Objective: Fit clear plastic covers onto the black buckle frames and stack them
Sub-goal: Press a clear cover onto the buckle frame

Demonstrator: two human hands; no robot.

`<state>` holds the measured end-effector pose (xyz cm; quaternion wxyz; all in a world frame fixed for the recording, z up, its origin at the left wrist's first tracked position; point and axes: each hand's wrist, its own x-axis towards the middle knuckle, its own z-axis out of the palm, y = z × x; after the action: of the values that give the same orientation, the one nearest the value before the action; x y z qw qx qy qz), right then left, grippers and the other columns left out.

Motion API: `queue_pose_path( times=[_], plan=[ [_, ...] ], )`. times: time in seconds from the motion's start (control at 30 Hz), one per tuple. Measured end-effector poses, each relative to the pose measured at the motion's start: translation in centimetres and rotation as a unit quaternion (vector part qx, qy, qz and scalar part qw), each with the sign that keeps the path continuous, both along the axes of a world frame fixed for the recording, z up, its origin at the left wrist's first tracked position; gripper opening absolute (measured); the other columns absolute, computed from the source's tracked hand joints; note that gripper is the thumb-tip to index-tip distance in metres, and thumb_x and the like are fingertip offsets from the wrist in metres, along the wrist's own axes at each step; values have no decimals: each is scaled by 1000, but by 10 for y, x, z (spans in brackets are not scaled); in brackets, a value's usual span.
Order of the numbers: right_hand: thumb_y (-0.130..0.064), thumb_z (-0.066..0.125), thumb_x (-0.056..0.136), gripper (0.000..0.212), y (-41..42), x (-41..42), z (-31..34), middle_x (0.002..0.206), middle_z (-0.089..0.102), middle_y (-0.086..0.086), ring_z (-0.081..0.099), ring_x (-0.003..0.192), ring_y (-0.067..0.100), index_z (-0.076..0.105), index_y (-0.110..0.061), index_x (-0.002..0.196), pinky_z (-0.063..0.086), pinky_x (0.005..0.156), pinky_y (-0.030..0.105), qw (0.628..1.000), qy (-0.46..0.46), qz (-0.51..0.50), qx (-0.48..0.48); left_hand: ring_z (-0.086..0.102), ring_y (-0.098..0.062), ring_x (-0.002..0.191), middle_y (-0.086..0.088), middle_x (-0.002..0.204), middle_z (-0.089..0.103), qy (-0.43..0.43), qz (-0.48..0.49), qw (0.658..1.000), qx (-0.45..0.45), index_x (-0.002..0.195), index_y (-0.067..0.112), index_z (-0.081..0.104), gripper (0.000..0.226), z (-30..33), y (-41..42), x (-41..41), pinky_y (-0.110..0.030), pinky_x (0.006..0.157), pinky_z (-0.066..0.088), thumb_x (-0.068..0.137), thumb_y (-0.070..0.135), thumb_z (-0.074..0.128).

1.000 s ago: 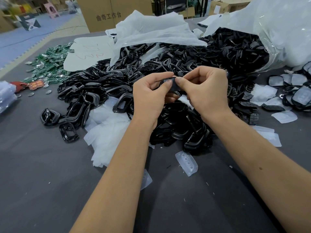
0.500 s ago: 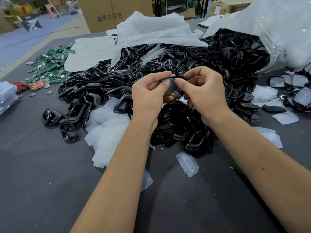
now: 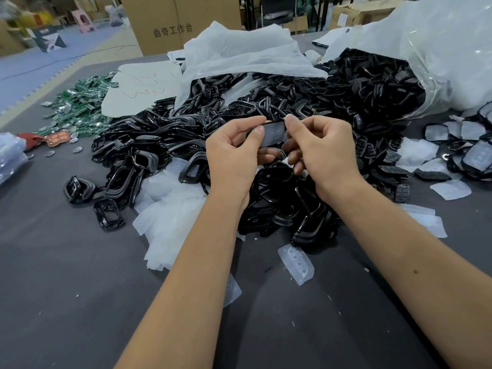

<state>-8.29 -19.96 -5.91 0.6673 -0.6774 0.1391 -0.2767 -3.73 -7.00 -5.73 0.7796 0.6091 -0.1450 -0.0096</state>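
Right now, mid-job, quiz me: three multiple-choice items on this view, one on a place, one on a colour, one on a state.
1. Where do the green boards lie?
A. far left of the table
B. near edge, in front of the arms
C. inside the clear bag

2. What colour is the pile of frames?
A. white
B. black
C. red

3. How is the raised frame held?
A. resting on one flat palm
B. left hand alone
C. pinched by both hands

Answers
1: A, the green boards lie at the far left of the table, beside a white sheet.
2: B, the pile of frames is black.
3: C, the left hand and right hand each pinch an end of the frame above the pile.
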Motion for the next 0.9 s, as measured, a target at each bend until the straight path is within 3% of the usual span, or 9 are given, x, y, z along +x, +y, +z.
queue_pose_path(
  times=[0.17, 0.33, 0.5, 0.6, 0.73, 0.9],
  plan=[
    [-20, 77, 93, 18, 2, 2, -4, 64, 73, 7, 63, 45, 18, 72, -11, 78, 45, 40, 25, 998, 6, 0, -60, 70, -20, 53, -18, 94, 76, -20, 32, 999, 5, 96, 11, 74, 19, -1, -3, 0, -24, 54, 55, 97, -4, 62],
    [-21, 78, 92, 16, 3, -1, -4, 61, 72, 3, 65, 43, 19, 72, -13, 78, 48, 41, 28, 988, -2, -44, -146, 70, -21, 51, -16, 98, 76, -35, 44, 998, 17, 97, 10, 74, 16, -2, -4, 0, -26, 55, 57, 96, -3, 64],
    [-17, 80, 88, 7, 2, -2, -1, 72, 74, -3, 71, 59, 17, 76, -14, 83, 60, 62, 35, 978, -32, -78, -193, 72, -26, 55, -11, 92, 77, -53, 36, 998, 29, 98, 8, 75, 11, -3, -4, -1, -29, 55, 58, 90, 0, 73],
    [-17, 80, 87, 5, 1, -2, -2, 72, 75, -4, 71, 57, 15, 78, -15, 83, 61, 61, 35, 978, -33, -73, -190, 72, -26, 56, -7, 90, 78, -54, 30, 997, 37, 98, 7, 75, 14, -4, -4, -2, -29, 55, 58, 88, -2, 75],
    [-19, 81, 86, 9, -1, 0, -5, 75, 74, 2, 72, 65, 24, 73, -16, 86, 58, 60, 40, 987, -24, -68, -145, 70, -22, 53, -11, 90, 78, -31, 16, 999, 21, 101, 5, 73, 15, -3, -6, -2, -25, 55, 57, 91, -6, 70],
    [-12, 77, 92, 9, 2, 0, -2, 76, 73, 4, 64, 54, 14, 72, -7, 97, 46, 42, 26, 1000, -15, 12, -10, 70, -22, 54, -12, 84, 77, -8, 8, 1000, 3, 100, 6, 73, 17, -3, -5, -1, -24, 54, 56, 93, -8, 66]
  ],
)
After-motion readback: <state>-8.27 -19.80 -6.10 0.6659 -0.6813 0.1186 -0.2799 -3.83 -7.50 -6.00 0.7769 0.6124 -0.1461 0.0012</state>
